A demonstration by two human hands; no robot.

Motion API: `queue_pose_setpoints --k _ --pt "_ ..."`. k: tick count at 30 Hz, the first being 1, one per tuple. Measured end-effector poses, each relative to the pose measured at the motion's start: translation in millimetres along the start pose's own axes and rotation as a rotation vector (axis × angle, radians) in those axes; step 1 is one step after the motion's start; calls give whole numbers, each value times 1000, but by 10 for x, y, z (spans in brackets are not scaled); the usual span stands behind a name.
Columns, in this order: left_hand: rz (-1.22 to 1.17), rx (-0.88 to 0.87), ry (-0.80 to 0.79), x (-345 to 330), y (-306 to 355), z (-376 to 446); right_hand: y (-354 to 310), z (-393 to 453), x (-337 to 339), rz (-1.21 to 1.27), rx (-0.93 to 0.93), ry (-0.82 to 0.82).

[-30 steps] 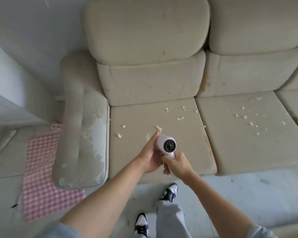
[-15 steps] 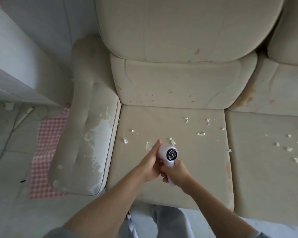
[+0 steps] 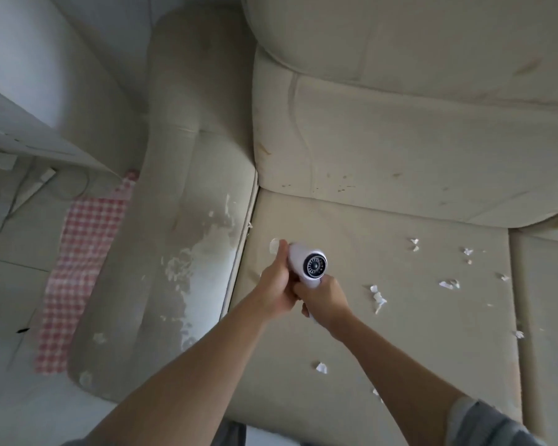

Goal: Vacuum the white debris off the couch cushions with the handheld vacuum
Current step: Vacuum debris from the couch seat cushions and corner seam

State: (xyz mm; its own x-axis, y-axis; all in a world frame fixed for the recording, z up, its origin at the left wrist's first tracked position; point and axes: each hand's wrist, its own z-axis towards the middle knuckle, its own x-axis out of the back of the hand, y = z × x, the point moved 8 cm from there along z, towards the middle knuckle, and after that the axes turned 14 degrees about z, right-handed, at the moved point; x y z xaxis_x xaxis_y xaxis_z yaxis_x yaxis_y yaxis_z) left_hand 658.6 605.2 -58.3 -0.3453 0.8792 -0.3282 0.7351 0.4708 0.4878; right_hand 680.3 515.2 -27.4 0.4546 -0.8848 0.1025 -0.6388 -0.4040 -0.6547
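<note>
Currently both hands are gripping the handheld vacuum (image 3: 306, 263), right hand (image 3: 324, 297) fingers curling round its handle, left hand (image 3: 276, 284) wrapping its body; nearest white debris (image 3: 378, 297) is lying just right of the right hand on the seat cushion (image 3: 400, 333).

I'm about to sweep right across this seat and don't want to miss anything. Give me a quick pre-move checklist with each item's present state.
1. Right hand grips the handle of the white handheld vacuum: ok.
2. Left hand steadies the vacuum's body: ok.
3. Clear nozzle tip touching the beige seat cushion: cannot tell.
4. Motor running: cannot tell.
5. White debris scraps cleared right of the vacuum: not ok.
6. Scrap near the cushion's front picked up: not ok.
</note>
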Motion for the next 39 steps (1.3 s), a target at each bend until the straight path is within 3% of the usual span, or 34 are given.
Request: queue_pose_setpoints --k 8,22,29,34,36,39 --pt "-58 -73 -124 607 147 645 21 934 -489 -11 29 21" --pt "-80 -107 138 926 238 1121 -52 1624 -756 -43 -1 -30" --pt "-314 -122 290 1079 69 869 -22 1454 -854 -306 40 -214" --pt "-289 -60 270 1100 -356 684 68 1331 -828 -726 202 -324" --pt "-250 -48 269 1097 -404 621 86 1312 -812 -806 246 -313" --pt "-189 -40 283 1088 -351 609 108 1311 -725 -715 245 -224"
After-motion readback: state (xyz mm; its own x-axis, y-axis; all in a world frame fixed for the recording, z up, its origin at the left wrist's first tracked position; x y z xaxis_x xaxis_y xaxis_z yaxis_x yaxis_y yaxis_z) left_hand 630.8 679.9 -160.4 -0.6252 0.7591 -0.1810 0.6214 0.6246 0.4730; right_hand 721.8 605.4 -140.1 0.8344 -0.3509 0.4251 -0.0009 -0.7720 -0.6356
